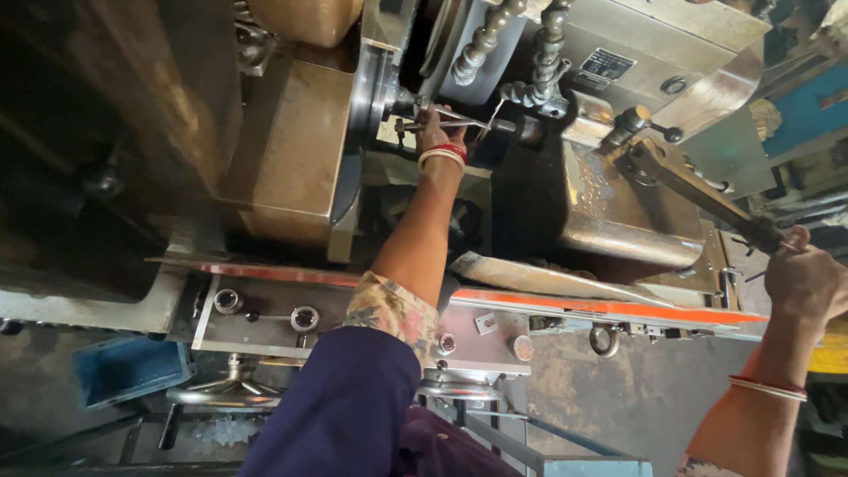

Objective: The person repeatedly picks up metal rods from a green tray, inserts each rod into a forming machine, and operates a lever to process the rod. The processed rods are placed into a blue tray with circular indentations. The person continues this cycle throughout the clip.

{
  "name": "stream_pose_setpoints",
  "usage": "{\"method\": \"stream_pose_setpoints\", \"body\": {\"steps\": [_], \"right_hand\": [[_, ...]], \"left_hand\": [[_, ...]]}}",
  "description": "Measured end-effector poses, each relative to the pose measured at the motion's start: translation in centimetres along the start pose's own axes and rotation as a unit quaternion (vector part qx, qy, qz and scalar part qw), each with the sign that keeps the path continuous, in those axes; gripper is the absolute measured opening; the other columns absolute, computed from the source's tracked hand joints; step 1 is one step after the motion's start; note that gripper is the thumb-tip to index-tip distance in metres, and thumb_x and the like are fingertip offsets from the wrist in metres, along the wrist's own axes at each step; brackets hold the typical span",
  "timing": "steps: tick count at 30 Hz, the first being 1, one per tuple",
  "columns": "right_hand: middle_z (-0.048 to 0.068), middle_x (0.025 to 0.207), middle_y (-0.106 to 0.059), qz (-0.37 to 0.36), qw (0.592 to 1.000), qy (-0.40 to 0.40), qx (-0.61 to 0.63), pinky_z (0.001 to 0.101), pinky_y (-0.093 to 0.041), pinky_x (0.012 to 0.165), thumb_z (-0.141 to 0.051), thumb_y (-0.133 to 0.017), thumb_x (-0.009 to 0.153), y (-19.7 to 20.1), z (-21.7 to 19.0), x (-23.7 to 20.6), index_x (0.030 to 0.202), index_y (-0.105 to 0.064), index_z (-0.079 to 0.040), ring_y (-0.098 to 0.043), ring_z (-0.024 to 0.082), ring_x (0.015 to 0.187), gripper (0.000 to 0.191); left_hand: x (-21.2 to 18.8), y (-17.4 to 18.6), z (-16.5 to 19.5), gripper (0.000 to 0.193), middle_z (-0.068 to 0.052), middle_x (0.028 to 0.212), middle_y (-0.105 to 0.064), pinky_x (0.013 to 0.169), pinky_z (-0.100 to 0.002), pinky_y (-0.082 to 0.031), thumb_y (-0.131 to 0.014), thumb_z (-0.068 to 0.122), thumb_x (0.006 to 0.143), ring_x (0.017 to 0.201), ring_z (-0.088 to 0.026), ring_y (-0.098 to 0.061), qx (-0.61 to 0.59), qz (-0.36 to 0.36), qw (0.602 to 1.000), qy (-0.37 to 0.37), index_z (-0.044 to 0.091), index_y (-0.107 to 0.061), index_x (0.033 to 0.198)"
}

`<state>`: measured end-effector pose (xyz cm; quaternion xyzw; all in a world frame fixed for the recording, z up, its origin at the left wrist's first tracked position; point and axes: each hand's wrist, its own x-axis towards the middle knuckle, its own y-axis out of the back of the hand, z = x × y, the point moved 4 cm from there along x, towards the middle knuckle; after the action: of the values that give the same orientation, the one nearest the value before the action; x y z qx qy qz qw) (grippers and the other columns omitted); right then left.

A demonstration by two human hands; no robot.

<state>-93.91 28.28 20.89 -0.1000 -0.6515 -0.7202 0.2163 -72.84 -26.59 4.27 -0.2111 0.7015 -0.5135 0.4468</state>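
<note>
My left hand (438,131), with red and white bangles at the wrist, reaches deep into a grey metal machine and grips a thin metal rod (459,117) near the round chuck (375,93). My right hand (806,281) is closed around the dark end of a long lever handle (707,199) that slants down from the machine's head at the right. A bangle circles that wrist too. The fingers of the left hand are partly hidden behind the rod and the machine parts.
Two segmented coolant hoses (481,40) hang above the left hand. A control panel (353,322) with knobs and an orange strip (609,307) runs along the machine's front. Handwheels (231,389) sit below it. A blue box (124,367) lies lower left.
</note>
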Motion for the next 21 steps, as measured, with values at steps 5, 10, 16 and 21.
{"method": "stream_pose_setpoints", "body": {"steps": [5,10,16,21], "right_hand": [[0.030,0.094,-0.075,-0.007,0.995,-0.001,-0.095,0.0547,-0.050,0.079,-0.052,-0.027,0.121,2.0,-1.1,-4.2,0.104,-0.080,-0.004,-0.071,0.049,0.092,0.074],[0.031,0.099,-0.077,-0.050,0.995,-0.022,-0.083,0.0543,-0.050,0.090,-0.043,-0.024,0.117,4.3,-3.1,-7.3,0.108,-0.078,0.002,-0.072,0.046,0.097,0.071],[0.011,0.116,-0.067,0.261,0.938,0.176,0.146,0.0388,-0.048,0.078,-0.039,-0.039,0.118,6.9,-4.1,-11.5,0.141,-0.054,-0.006,-0.062,0.027,0.094,0.043],[0.005,0.089,-0.069,0.019,0.516,0.098,0.851,0.0217,-0.046,0.057,-0.043,-0.052,0.123,-1.8,-2.7,-22.8,0.119,-0.066,-0.007,-0.061,0.009,0.067,0.039]], "left_hand": [[-0.1,-0.4,-0.4,0.020,-0.007,0.111,-0.066,0.083,-0.056,-0.055,-0.065,0.019,0.098,0.104,-0.025,-0.066,-0.003,0.010,1.000,-0.013,0.015,-0.063,0.117],[-0.7,-0.8,-0.1,0.026,-0.008,0.115,-0.066,0.088,-0.056,-0.055,-0.066,0.022,0.098,0.109,-0.026,-0.064,0.003,0.010,0.999,-0.031,0.014,-0.061,0.123],[-0.8,-0.3,0.1,0.038,-0.013,0.127,-0.062,0.096,-0.058,-0.056,-0.063,0.028,0.102,0.113,-0.029,-0.061,0.046,0.051,0.998,-0.005,0.008,-0.057,0.133],[0.6,0.9,0.5,0.040,-0.012,0.124,-0.063,0.079,-0.054,-0.056,-0.060,0.030,0.097,0.100,-0.025,-0.065,0.092,0.059,0.993,0.044,0.007,-0.056,0.129]]}}
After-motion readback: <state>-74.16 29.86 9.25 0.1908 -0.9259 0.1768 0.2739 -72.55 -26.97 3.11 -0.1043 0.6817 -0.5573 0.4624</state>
